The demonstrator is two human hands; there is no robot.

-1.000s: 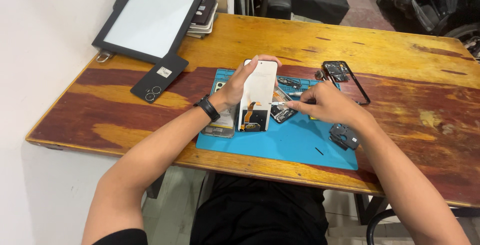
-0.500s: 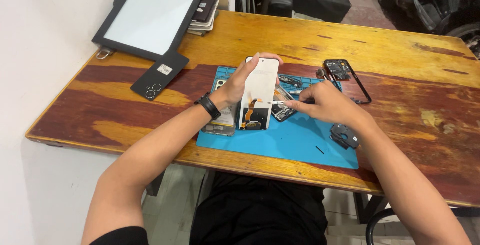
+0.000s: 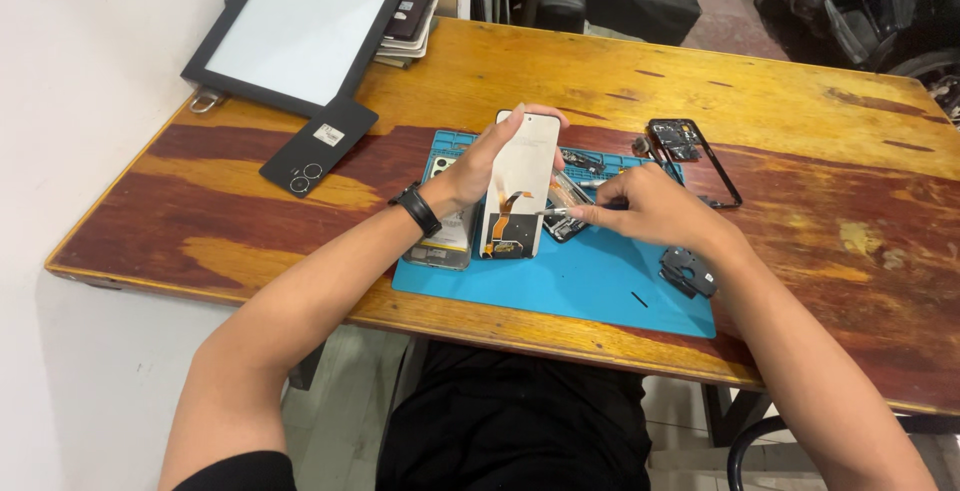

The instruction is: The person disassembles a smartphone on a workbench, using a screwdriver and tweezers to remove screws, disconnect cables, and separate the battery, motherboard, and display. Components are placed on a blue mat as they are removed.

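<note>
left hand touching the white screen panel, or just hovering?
Touching. The head view shows the left hand gripping the white screen panel, fingertips curled over its top edge, tilting it up off the blue mat.

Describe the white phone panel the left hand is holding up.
The white phone panel is a flat rounded rectangle, tilted up on its lower edge over the blue mat. An orange flex ribbon runs down its face to a dark patch. The left hand grips it; the right hand brings a thin tool to its edge.

Repair workshop, blue repair mat [image 3: 600, 291], phone frame [image 3: 700, 156]
</note>
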